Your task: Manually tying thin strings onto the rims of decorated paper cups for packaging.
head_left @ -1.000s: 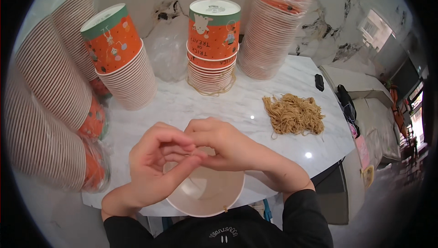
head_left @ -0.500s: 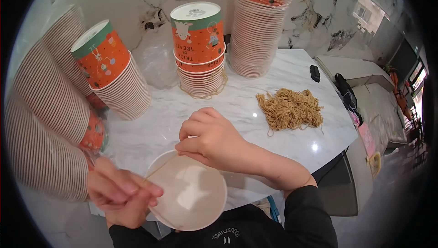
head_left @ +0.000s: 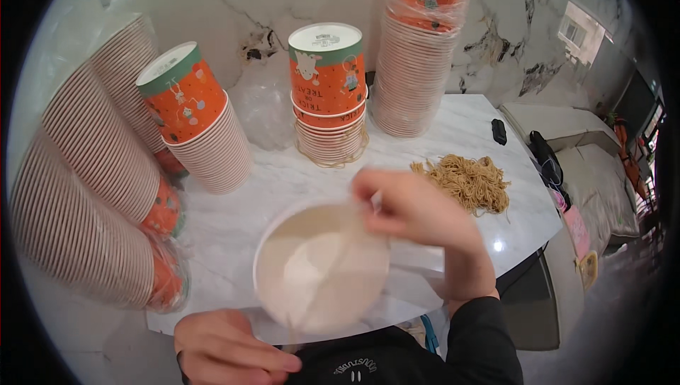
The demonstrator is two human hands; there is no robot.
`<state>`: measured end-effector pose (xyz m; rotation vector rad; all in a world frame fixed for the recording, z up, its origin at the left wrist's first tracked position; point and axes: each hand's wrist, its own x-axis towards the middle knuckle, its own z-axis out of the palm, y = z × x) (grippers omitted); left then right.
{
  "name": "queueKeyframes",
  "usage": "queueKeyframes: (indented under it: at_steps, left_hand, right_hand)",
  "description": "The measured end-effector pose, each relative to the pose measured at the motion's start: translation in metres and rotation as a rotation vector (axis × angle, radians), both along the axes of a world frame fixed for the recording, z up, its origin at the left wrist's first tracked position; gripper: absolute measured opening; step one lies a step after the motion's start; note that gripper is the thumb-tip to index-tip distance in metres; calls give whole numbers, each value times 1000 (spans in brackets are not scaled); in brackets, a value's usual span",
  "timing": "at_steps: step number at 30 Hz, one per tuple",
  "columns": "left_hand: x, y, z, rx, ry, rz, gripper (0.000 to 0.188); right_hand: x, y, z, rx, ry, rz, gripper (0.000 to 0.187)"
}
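Observation:
A white paper tub (head_left: 312, 268) stands mouth up at the table's near edge, smeared by motion. My right hand (head_left: 421, 204), blurred, is closed in a pinch over its far right rim. My left hand (head_left: 230, 349) is below the tub's near left side, fingers closed together. A faint tan string (head_left: 327, 286) runs slantwise over the tub's mouth between the hands; its ends at the fingers are blurred. Beyond my right hand lies a loose heap of tan strings (head_left: 471, 181). Several tan loops hang around the base of an upside-down stack of orange and green tubs (head_left: 327, 77).
More nested tubs stand at left: a tilted stack (head_left: 209, 148) and long plastic-wrapped stacks (head_left: 85, 222). A tall wrapped stack (head_left: 414, 66) is at the back. A small black object (head_left: 499, 131) lies near the marble table's (head_left: 453, 119) right edge. A grey sofa (head_left: 588, 172) is beyond.
My right hand has swung right, and my left hand has dropped toward me, below the rim. The tub now shows farther right. The whole view has shifted slightly.

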<state>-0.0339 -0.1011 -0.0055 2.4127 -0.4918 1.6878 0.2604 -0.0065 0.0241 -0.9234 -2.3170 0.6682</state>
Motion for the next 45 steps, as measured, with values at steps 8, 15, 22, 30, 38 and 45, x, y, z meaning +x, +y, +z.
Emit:
queueKeyframes:
  at_steps: [8,15,22,30,38,45]
  left_hand:
    - [30,3,8,51,472,740,29]
    - [16,-7,-3,-424,1595,531,66]
    - [11,-16,-11,-290,1116,636,68]
    - [-4,11,-4,-523,1236,497,70]
    - [-30,33,7,-511,1062,1000,70]
    - [-24,40,21,-644,1084,770,63]
  right_hand:
    - [23,38,56,704,867,-457,23]
    - [7,173,87,1109,406,-720,13]
    - [-16,219,26,902,360,-766,10]
    - [-23,222,-4,821,-191,-829,22]
    - [-17,200,-58,703,-292,-768,22]
    - [-17,182,-72,763,219,-686,46]
